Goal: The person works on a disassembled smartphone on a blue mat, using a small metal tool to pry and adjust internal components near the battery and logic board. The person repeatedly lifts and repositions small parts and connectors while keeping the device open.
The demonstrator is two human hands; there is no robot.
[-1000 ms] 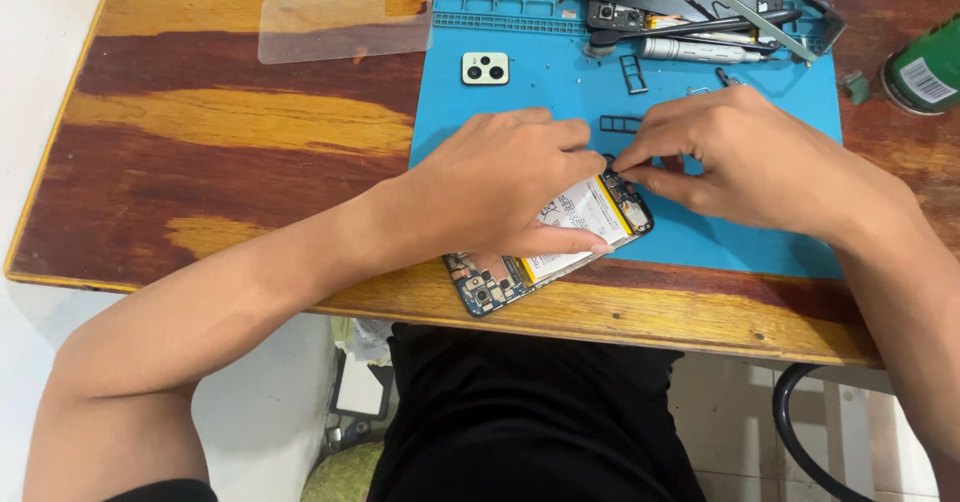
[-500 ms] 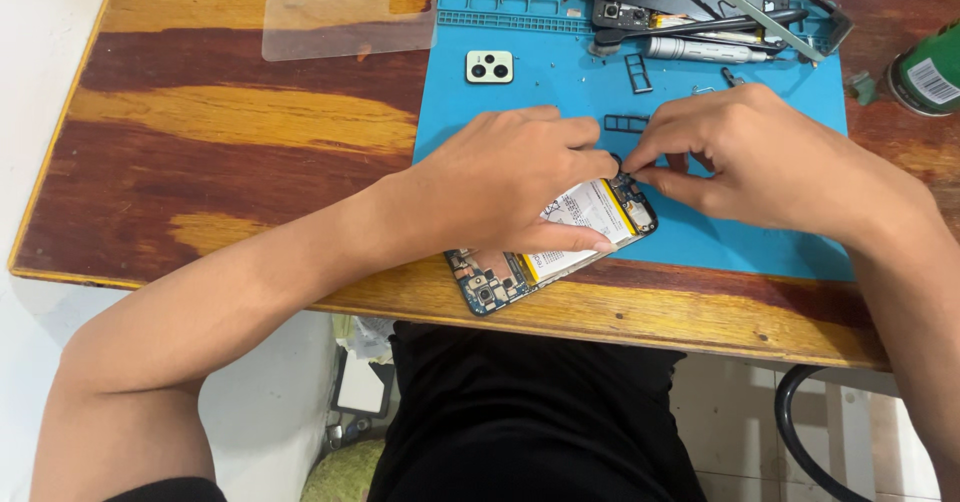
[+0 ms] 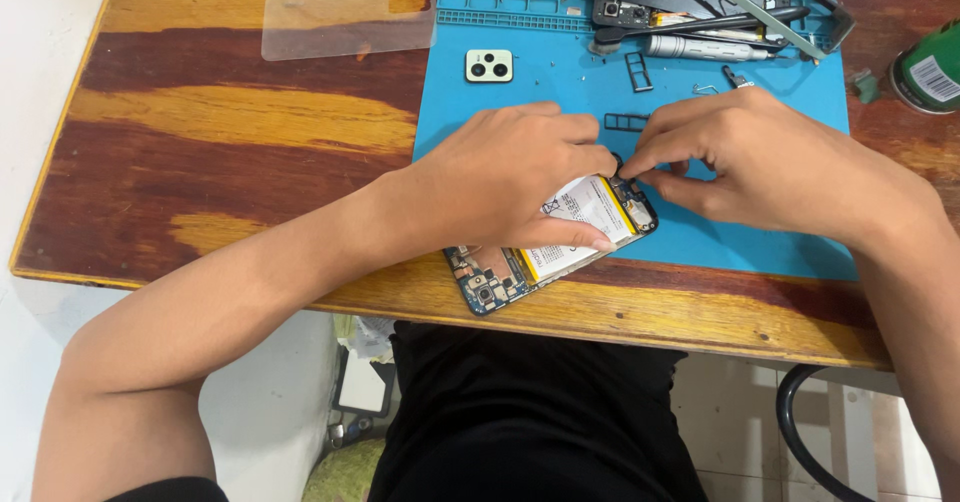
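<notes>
An opened phone with its back removed lies tilted on the front edge of a blue work mat, showing a white battery and circuit boards. My left hand presses down on the phone, thumb along the battery's lower edge. My right hand meets it from the right, its thumb and forefinger pinched at the phone's upper right corner on a small dark part that is too small to make out.
A wooden table carries the mat. A clear phone cover lies at the back left, a camera bezel on the mat. Tools, trays and phone parts crowd the back right, beside a green can.
Both hands stay on the phone with only slight finger shifts. The view has drifted a little.
</notes>
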